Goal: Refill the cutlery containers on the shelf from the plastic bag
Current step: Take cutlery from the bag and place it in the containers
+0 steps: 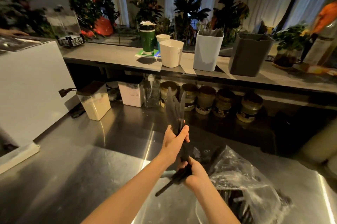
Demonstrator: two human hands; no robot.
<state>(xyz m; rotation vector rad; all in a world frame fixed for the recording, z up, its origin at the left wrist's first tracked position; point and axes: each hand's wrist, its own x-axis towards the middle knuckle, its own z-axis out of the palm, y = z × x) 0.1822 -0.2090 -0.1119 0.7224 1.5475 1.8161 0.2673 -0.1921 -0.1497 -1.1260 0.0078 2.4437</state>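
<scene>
- Fingers [185, 133] of the left hand [174, 143] clench the middle of a bundle of black plastic knives [175, 108], blades up.
- Right hand [194, 172] clasps the bundle's lower ends.
- Just beside it, the clear plastic bag [244, 178] lies open on the steel counter [73, 169], dark cutlery inside, probably more knives.
- Between hands and the shelf [113, 56] stand jars [205, 99]; above, white container [172, 53], pale one [207, 52], grey one [249, 54].
</scene>
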